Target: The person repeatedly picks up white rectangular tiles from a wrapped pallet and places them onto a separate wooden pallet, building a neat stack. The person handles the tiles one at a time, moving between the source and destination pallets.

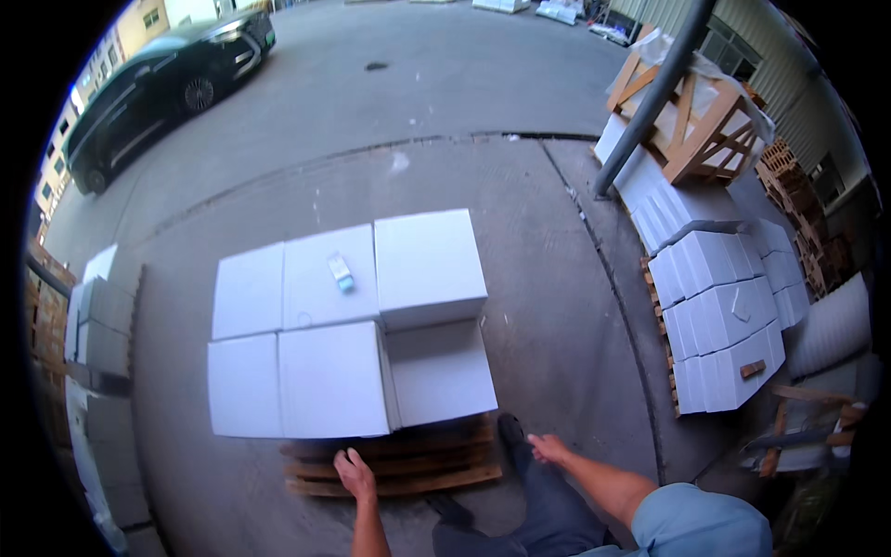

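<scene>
Hanging near boxy cartons (332, 382), slatted wood pallet (427, 481): left hand (355, 474), right hand (549, 449); grip unclear.

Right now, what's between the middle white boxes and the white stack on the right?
Head view: concrete floor crossed by a dark groove; no boxes or pallets stand in that stretch.
</scene>
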{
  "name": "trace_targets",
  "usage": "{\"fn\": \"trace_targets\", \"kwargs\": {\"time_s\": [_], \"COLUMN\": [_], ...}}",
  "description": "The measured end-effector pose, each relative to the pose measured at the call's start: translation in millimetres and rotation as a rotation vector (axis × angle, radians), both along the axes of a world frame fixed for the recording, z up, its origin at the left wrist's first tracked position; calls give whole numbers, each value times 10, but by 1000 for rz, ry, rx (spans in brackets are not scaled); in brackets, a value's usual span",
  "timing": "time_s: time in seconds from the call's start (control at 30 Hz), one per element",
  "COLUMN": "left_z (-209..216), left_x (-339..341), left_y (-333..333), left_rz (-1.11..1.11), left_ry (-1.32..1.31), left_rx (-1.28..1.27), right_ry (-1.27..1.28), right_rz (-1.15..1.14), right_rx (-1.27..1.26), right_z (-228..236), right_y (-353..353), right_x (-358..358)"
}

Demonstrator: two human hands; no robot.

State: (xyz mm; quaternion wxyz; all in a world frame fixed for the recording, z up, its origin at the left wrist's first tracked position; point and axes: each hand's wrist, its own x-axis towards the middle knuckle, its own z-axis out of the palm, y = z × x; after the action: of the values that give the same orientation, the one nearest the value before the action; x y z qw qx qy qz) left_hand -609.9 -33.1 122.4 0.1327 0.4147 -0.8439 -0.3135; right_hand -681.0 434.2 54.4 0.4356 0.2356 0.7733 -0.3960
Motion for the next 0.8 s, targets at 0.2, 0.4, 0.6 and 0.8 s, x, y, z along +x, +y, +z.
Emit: {"fn": "trace_targets", "kwargs": {"time_s": [0.2,0.4,0.6,0.8], "left_z": [-900,-1274,-1292,-1243], "left_x": [-1058,-1385,-1353,-1370], "left_y": [-413,-329,-463,-504], "left_rz": [-103,-134,-128,-129], "left_ry": [-206,-313,-333,-335], "left_rx": [-472,-647,-635,-628], "right_ry": [174,288,286,270], "right_rz": [62,-165,-277,-252], "right_rx": [-33,-73,5,611], "right_z": [-1132,-2044,-2238,-2048], "right_y": [-523,-804,-1382,-1861], "right_x": [-1006,-1880,-1828,-1625]}}
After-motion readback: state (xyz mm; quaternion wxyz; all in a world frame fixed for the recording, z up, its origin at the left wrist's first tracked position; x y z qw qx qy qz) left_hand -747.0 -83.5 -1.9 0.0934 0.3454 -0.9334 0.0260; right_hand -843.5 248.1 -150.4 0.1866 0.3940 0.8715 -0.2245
